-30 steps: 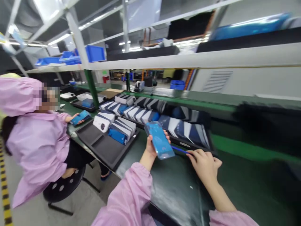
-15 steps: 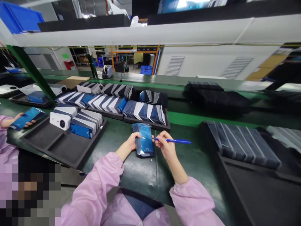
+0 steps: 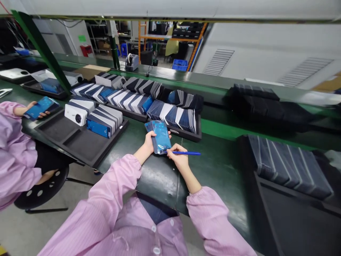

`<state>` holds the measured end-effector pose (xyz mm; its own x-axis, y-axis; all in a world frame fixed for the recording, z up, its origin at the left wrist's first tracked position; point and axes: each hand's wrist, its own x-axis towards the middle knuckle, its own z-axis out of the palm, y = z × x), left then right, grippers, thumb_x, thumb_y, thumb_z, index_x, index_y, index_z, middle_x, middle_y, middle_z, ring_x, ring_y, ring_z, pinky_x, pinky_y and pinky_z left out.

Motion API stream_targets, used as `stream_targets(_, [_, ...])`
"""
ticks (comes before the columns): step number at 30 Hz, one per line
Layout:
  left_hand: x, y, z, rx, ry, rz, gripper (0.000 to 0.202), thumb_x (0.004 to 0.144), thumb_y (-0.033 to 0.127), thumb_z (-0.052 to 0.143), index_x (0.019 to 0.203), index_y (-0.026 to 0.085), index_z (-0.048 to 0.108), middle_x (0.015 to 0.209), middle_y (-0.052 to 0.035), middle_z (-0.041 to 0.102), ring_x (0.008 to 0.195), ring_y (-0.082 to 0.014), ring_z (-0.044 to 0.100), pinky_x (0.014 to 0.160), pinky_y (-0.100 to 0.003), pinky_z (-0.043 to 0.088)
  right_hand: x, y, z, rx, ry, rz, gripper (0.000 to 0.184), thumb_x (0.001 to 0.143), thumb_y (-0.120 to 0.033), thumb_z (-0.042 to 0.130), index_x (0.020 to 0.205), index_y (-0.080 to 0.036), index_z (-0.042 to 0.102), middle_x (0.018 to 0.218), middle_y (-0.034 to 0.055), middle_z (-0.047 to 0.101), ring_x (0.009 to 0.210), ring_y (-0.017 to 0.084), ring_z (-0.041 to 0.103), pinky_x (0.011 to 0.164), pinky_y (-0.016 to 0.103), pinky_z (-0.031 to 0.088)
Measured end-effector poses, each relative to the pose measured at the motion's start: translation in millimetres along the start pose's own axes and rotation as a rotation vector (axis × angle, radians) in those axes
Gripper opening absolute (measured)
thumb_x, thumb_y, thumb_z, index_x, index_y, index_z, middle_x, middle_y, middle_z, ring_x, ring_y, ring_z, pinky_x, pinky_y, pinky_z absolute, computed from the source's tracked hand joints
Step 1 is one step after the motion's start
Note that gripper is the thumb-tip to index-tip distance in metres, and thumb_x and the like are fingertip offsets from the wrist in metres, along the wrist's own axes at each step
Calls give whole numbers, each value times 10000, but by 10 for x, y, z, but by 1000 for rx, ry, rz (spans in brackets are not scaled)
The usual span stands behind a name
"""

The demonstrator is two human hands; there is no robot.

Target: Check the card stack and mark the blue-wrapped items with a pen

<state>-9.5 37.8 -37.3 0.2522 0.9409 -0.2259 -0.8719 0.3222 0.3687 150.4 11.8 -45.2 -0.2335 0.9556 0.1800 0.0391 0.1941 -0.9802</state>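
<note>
Head view: glossy blue rectangular panels [image 3: 162, 136], stacked, slightly fanned, gripped in left hand [image 3: 148, 142]; slim blue pen [image 3: 191, 153], pinched in right hand [image 3: 180, 158].

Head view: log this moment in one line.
left hand: holds blue-faced stack | right hand: holds blue pen, tip at stack's near end | nearby: black tray, partly filled | co-worker's hand: holds blue-faced piece

The left hand [image 3: 148, 143] is being partly hidden by blue rectangular panels [image 3: 161, 137]; rightward, a black rectangular tray [image 3: 290, 217] is being cropped.
</note>
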Motion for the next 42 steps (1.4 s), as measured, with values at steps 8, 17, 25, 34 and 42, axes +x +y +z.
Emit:
stream_targets(8, [-24,-6,44,-48,-23,-47,718,524,229,460,1200,31,603,1078,-188,728,1015,-358,687,939,-496,495,1,48,1,-60,-21,-25,308,663,-398,751,545,-225,525,492,-16,557,442,145,485,459,262,371])
stream_targets(17, [-36,-16,55,-85,-69,-42,662,518,208,473,1136,43,640,1025,-183,742,985,-350,699,904,-458,517,-1,75,13,-85,-2,-46,321,689,-416,733,539,-219,528,509,-22,550,471,137,470,489,260,359])
stream_targets(25, [-45,-12,50,-76,-75,-45,675,535,213,470,1171,55,631,1035,-182,745,1001,-357,701,907,-475,517,17,118,-7,19,49,-4,370,669,-489,772,577,-222,533,484,-23,568,418,128,481,420,236,354])
stream_targets(34, [12,-51,-24,74,7,-145,477,688,156,521,1139,62,646,1052,-171,734,969,-297,707,895,-433,528,221,154,-260,145,285,73,575,735,-698,660,998,-189,626,650,11,674,533,140,604,463,222,442])
stream_targets(42, [66,-208,-111,226,144,-216,290,948,371,606,1109,130,631,1087,-73,670,946,-179,660,854,-385,562,235,209,-308,-5,214,140,392,776,-507,782,788,-152,618,620,-45,590,500,93,526,493,225,442])
